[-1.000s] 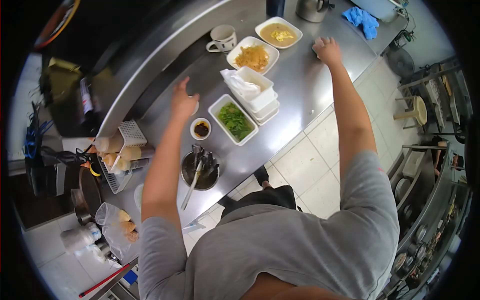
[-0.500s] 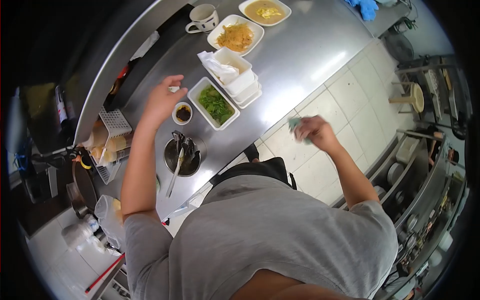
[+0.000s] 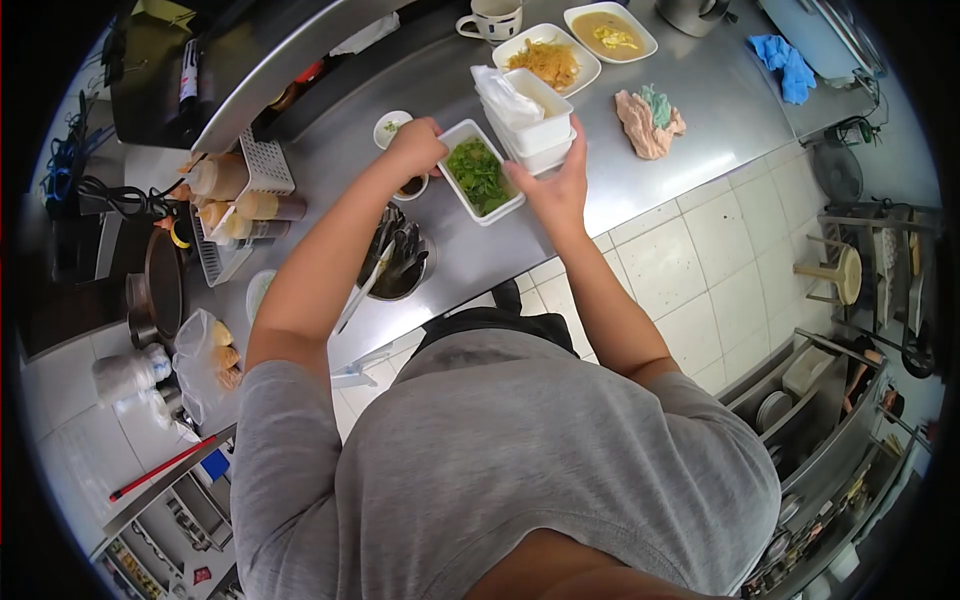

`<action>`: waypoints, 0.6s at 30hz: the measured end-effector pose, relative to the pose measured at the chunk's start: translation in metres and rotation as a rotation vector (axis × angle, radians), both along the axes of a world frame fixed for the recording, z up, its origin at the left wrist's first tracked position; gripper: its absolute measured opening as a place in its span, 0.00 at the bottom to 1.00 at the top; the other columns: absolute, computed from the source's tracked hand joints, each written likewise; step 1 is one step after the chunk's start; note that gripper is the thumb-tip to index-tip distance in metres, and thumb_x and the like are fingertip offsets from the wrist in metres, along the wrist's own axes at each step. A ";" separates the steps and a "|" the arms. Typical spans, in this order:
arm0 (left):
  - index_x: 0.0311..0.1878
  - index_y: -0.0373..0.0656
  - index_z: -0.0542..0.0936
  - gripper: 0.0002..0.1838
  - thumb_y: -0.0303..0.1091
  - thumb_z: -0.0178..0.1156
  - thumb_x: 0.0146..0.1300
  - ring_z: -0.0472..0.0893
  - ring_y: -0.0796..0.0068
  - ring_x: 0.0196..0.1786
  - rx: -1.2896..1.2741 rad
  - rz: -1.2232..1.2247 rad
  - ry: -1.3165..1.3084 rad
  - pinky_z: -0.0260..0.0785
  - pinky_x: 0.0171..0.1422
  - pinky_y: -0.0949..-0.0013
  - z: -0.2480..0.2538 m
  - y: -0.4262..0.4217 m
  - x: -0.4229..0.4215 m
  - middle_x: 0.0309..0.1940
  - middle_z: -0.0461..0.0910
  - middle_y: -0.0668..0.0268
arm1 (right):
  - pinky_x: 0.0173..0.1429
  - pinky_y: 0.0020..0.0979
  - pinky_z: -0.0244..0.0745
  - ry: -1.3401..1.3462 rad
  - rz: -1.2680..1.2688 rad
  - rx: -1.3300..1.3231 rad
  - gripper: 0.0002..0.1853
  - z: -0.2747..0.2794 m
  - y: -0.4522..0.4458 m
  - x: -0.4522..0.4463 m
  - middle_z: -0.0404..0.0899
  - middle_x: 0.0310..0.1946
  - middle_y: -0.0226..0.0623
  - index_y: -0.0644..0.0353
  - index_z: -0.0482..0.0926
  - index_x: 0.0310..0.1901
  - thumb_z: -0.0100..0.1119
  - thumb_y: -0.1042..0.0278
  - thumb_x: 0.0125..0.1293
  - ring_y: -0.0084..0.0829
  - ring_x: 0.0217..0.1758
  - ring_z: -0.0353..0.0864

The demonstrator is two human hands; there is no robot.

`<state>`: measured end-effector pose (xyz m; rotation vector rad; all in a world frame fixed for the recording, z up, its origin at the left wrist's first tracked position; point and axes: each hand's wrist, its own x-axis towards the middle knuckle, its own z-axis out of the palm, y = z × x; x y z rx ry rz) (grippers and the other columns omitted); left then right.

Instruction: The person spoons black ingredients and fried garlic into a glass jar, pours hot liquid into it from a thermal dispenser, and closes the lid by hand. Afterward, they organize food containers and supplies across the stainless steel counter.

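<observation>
A white rectangular container of chopped greens (image 3: 478, 175) lies on the steel counter in front of me. My left hand (image 3: 415, 152) is closed at its left rim, fingertips partly hidden. Beside it stands a stack of white containers (image 3: 540, 140), with white crumpled plastic (image 3: 508, 97) in the top one. My right hand (image 3: 557, 190) grips this stack, thumb at the near left and fingers along the right side. A sauce cup (image 3: 411, 188) shows partly under my left wrist. Behind that hand sits a small white dish (image 3: 392, 128) with green bits.
A metal pot of utensils (image 3: 405, 265) stands near the counter's front edge. At the back are a mug (image 3: 492, 20), a plate of shredded orange food (image 3: 545, 65) and a bowl of soup (image 3: 610, 35). Crumpled pink and green cloths (image 3: 650, 122) lie right; a bottle basket (image 3: 262, 165) stands left.
My right hand has come from over the floor to the white stack, without the green cloth. My left hand has moved onto the greens container. The camera view has shifted.
</observation>
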<state>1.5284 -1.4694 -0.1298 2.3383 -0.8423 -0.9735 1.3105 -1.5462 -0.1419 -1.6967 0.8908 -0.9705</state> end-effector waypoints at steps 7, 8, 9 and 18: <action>0.62 0.30 0.67 0.27 0.17 0.50 0.56 0.83 0.52 0.46 -0.058 0.181 0.534 0.84 0.46 0.62 0.025 0.016 -0.013 0.51 0.75 0.48 | 0.59 0.35 0.71 -0.097 -0.090 -0.065 0.41 0.033 -0.037 -0.029 0.77 0.50 0.47 0.68 0.66 0.58 0.77 0.64 0.42 0.39 0.53 0.78; 0.63 0.30 0.67 0.27 0.17 0.49 0.57 0.83 0.52 0.48 -0.068 0.197 0.588 0.83 0.48 0.61 0.017 0.016 -0.012 0.51 0.75 0.48 | 0.59 0.34 0.71 -0.148 -0.045 -0.010 0.41 0.051 -0.036 -0.035 0.76 0.50 0.46 0.68 0.65 0.58 0.77 0.64 0.42 0.38 0.53 0.78; 0.63 0.30 0.66 0.27 0.17 0.49 0.57 0.83 0.52 0.49 -0.077 0.210 0.642 0.83 0.50 0.60 0.012 0.014 -0.011 0.51 0.75 0.47 | 0.59 0.34 0.71 -0.199 -0.003 0.045 0.42 0.070 -0.034 -0.041 0.76 0.50 0.46 0.67 0.64 0.59 0.77 0.64 0.43 0.37 0.53 0.77; 0.57 0.29 0.69 0.18 0.23 0.45 0.64 0.80 0.51 0.53 -0.204 0.239 0.949 0.78 0.58 0.53 0.008 -0.018 -0.029 0.52 0.76 0.48 | 0.58 0.35 0.72 0.029 0.212 -0.098 0.44 0.066 -0.003 -0.032 0.77 0.52 0.49 0.65 0.64 0.61 0.76 0.59 0.42 0.39 0.55 0.79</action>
